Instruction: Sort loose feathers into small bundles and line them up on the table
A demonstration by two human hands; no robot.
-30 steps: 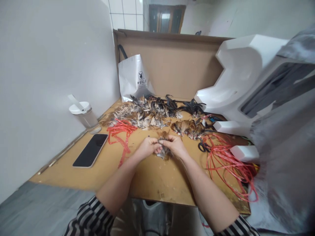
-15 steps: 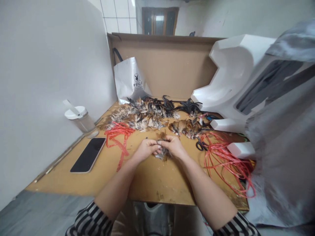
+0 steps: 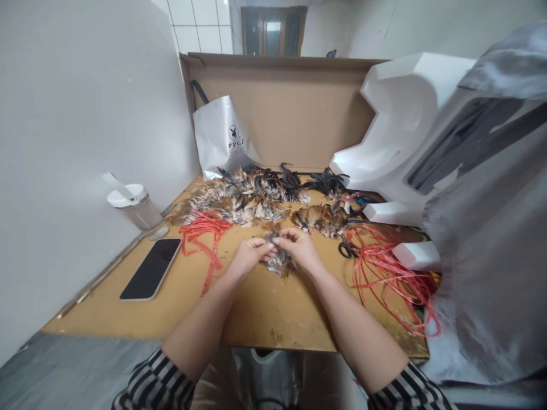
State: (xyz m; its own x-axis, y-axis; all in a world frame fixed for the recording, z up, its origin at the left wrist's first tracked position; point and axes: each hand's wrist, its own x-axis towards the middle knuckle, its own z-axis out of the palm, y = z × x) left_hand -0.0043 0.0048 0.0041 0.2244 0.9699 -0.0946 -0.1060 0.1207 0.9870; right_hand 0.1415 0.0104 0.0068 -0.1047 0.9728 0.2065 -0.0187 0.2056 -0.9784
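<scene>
Fingers (image 3: pixel 285 244) pinching feathers (image 3: pixel 280 265) over tan table (image 3: pixel 277 319); tiled wall (image 3: pixel 207 39) beyond.

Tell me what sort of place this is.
Probably an indoor handwork station: piled brown and black feathers, bunched red plastic strips and black scissor handles lie on one tabletop.

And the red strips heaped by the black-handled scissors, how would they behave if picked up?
The red strips are probably floppy, as they curl and bend loosely. They look thin, so the heap is likely light for its spread. Strands cross one another, so pulling one may drag others.
</scene>
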